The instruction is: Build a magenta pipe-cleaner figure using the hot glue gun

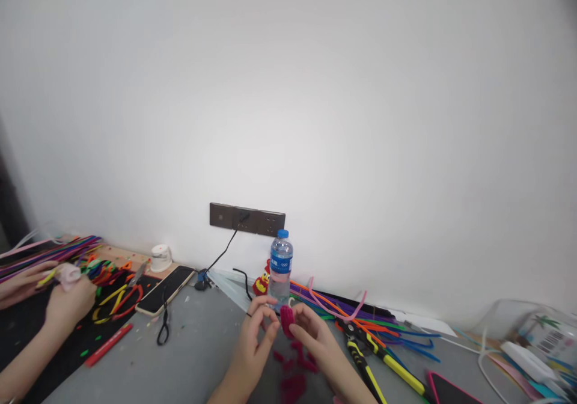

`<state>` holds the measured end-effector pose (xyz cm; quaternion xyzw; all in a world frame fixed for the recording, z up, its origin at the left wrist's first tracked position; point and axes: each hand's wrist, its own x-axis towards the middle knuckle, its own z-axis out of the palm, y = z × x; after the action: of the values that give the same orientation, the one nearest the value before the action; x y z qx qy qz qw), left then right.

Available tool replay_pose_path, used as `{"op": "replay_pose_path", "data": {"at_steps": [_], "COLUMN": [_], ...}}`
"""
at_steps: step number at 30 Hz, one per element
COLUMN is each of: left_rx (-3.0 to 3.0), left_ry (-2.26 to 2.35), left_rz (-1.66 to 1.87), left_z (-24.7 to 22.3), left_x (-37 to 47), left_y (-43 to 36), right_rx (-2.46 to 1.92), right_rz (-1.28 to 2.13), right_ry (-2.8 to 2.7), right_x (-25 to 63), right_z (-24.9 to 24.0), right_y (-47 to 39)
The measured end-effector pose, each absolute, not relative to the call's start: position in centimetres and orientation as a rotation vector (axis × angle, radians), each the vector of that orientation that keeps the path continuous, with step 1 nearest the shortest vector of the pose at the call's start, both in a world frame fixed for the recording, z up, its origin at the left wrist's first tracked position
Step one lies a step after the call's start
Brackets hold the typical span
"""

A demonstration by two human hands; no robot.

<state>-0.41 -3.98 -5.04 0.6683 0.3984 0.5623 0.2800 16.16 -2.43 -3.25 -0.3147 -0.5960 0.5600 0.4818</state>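
In the lower middle, my right hand [313, 332] pinches a small magenta fuzzy piece [287, 321] that looks like coiled or folded pipe cleaner. My left hand [256, 338] is close beside it, its fingers curled and closed. Thin dark bits show at the edges of the left fingers, but what they grip is too small to make out. On the grey table below both hands lie several magenta fuzzy pieces [293, 386], slightly blurred. Just behind my fingers stands a water bottle [281, 266] with a blue cap, next to a red and yellow figure [261, 281].
Right of my hands lie yellow-black pliers [387, 362] and coloured pipe cleaners [383, 330]. At left are a phone [166, 290], a red marker [108, 345], scissors [119, 303] and a white tub [160, 258]. Another person's hands [67, 302] hold a pale pink item. A socket strip [225, 214] is on the wall.
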Motion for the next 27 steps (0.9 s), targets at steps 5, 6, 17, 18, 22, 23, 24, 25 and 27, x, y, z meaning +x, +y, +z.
{"op": "replay_pose_path", "data": {"at_steps": [5, 6, 17, 18, 22, 23, 24, 25, 27], "left_rx": [1.483, 1.421, 1.317, 1.322, 1.423, 1.449, 1.470, 1.488, 1.516], "left_ry": [1.054, 1.067, 1.124, 1.105, 1.068, 1.079, 1.095, 1.108, 1.122], "left_rz": [1.600, 1.603, 1.614, 1.621, 1.665, 1.671, 1.673, 1.673, 1.676], "left_z": [-4.8, -4.8, -5.6, -5.5, -5.2, -5.1, -5.1, -5.1, -5.2], "left_x": [-0.5, -0.5, -0.8, -0.8, -0.7, -0.7, -0.7, -0.7, -0.8], "left_y": [-3.5, -3.4, -2.4, -2.4, -2.6, -2.7, -2.7, -2.7, -2.6], "right_rx": [-0.789, -0.788, -0.744, -0.738, -0.724, -0.719, -0.714, -0.710, -0.713], "right_rz": [1.404, 1.406, 1.410, 1.409, 1.386, 1.384, 1.385, 1.389, 1.403], "right_ry": [-1.429, -1.424, -1.382, -1.376, -1.373, -1.372, -1.370, -1.367, -1.365], "right_x": [16.3, 16.3, 16.4, 16.4, 16.4, 16.4, 16.4, 16.4, 16.4], "right_z": [-3.5, -3.5, -3.9, -3.9, -4.0, -4.1, -4.1, -4.1, -4.2], "right_y": [-2.4, -2.4, -2.1, -2.1, -1.9, -2.0, -2.0, -2.0, -2.0]}}
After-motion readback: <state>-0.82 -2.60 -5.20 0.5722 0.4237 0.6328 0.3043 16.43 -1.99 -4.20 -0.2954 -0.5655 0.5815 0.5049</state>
